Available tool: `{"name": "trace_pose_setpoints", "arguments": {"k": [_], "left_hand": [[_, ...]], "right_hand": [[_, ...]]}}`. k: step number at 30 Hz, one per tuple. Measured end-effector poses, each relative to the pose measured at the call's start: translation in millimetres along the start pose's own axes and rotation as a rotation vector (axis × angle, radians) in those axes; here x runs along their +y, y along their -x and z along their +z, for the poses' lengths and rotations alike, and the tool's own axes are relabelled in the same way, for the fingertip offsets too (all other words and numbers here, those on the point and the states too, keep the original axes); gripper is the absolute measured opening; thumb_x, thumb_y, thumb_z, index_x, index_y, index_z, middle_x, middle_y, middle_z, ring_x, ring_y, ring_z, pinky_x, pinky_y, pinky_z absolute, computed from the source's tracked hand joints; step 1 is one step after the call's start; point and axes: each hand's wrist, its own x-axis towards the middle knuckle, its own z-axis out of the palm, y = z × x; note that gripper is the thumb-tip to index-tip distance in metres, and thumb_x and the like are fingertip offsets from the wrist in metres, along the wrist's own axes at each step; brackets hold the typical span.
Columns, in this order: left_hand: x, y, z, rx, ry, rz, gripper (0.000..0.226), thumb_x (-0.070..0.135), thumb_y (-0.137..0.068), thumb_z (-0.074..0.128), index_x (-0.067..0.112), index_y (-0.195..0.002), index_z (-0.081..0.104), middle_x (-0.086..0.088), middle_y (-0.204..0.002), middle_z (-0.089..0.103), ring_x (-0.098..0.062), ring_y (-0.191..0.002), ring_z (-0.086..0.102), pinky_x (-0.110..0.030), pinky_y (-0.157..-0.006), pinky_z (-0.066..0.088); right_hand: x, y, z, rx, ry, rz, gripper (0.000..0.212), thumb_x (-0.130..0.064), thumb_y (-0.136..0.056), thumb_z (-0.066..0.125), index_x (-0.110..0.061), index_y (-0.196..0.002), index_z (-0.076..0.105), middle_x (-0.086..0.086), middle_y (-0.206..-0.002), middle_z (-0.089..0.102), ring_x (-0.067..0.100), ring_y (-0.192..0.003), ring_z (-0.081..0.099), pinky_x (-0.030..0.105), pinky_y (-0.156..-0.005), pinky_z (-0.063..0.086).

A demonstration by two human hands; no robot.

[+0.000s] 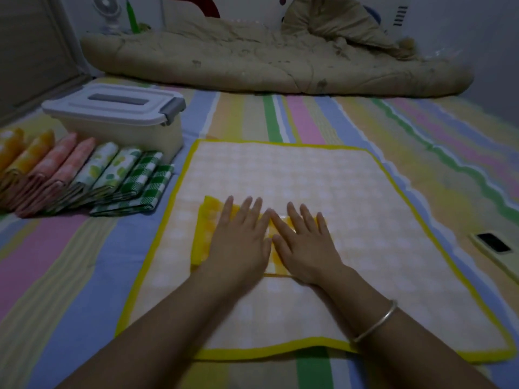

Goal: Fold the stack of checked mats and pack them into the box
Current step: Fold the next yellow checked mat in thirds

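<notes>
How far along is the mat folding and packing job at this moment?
Done: eight folded mats lined up beside the box. In hand: left hand and right hand press a folded yellow mat flat on an unfolded mat. Left: that mat's folding, all packing; the lid is closed.

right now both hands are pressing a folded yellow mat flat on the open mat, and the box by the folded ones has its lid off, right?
Not quite: the head view shows the box with its lid on. The rest of the statement holds.
</notes>
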Motion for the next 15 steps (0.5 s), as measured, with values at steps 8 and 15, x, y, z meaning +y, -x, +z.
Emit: {"name": "trace_pose_setpoints", "arguments": {"k": [8,15], "left_hand": [[-20,11,20,-0.100,0.201,-0.069,0.086,0.074,-0.076,-0.010,0.040,-0.154,0.000,0.009,-0.162,-0.010,-0.010,-0.149,-0.011,-0.044,-0.120,-0.010],[-29,21,30,0.050,0.194,0.006,0.072,0.065,-0.093,0.003,0.031,-0.155,0.018,0.004,-0.162,0.013,-0.014,-0.151,0.004,-0.049,-0.120,0.000]], "right_hand": [[-1,4,0,0.014,-0.016,-0.007,0.074,-0.065,-0.080,-0.016,-0.044,-0.151,-0.007,-0.003,-0.163,-0.011,0.022,-0.149,-0.015,0.048,-0.119,-0.009],[-1,4,2,0.009,0.036,0.008,0.082,-0.068,-0.072,-0.033,-0.046,-0.148,-0.014,-0.006,-0.161,-0.016,0.020,-0.148,-0.020,0.060,-0.113,-0.015]]}}
